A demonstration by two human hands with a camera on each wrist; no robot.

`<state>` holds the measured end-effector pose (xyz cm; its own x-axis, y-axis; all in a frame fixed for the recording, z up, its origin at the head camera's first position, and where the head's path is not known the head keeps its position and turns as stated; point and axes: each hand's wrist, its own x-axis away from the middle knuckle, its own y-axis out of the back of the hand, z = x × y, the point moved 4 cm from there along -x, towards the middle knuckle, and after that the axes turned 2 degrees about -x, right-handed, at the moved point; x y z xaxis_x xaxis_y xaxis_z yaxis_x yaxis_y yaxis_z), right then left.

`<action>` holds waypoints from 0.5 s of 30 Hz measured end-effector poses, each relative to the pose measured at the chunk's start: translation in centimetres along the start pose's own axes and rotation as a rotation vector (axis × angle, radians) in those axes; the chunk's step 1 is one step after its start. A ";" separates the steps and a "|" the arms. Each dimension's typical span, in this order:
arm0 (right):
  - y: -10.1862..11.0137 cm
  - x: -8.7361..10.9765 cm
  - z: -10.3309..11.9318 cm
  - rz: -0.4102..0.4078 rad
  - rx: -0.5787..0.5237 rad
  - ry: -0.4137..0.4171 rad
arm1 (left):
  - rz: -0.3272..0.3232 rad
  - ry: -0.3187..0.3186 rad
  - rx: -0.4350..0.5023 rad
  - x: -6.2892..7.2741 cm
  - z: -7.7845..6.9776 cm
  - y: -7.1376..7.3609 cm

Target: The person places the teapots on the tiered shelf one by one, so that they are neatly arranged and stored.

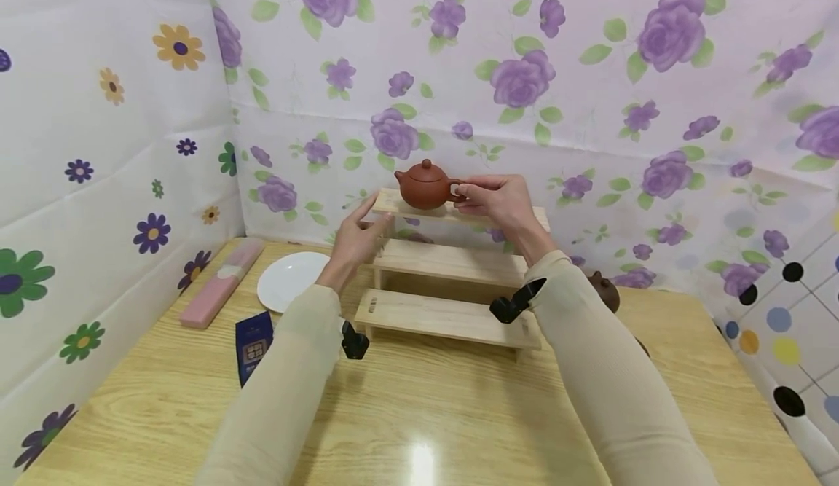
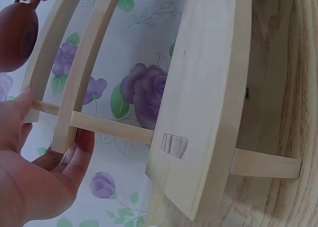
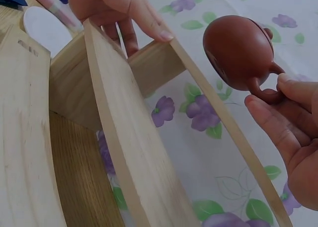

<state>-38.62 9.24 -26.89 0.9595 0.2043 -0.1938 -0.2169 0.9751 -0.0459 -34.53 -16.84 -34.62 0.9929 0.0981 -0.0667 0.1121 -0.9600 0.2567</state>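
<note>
A reddish-brown clay teapot (image 1: 424, 186) with a round knob on its lid is at the top board of a three-tier wooden shelf (image 1: 452, 256). My right hand (image 1: 499, 200) pinches its handle between thumb and fingers, spout pointing left. In the right wrist view the teapot (image 3: 237, 53) shows close over the top board. My left hand (image 1: 357, 240) grips the shelf's left end, thumb at the top board and fingers bent around the upper part in the left wrist view. The middle board (image 1: 446, 261) and bottom board (image 1: 439, 318) carry nothing.
Left of the shelf lie a white plate (image 1: 288, 280), a dark blue packet (image 1: 253, 344) and a pink long box (image 1: 221, 285). A dark brown teapot (image 1: 606, 293) stands to the right, partly behind my right sleeve. Flowered cloth (image 1: 459, 107) hangs behind the wooden table (image 1: 406, 413).
</note>
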 end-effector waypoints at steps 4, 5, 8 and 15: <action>-0.2 -0.4 -0.1 0.004 0.018 -0.026 | 0.004 0.002 0.000 0.0 0.1 -0.1; -0.3 -0.5 -0.1 0.011 0.032 -0.030 | 0.005 0.004 -0.002 0.0 0.1 -0.2; -0.6 -0.8 -0.2 0.025 0.066 -0.040 | 0.005 0.007 -0.007 0.1 0.1 -0.1; -1.7 -1.6 -0.1 0.007 0.098 -0.047 | 0.000 0.011 -0.009 0.0 0.2 0.0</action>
<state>-39.76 7.27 -26.59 0.9659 0.2128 -0.1476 -0.2072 0.9769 0.0522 -34.56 -16.90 -34.82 0.9933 0.1013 -0.0563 0.1126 -0.9576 0.2651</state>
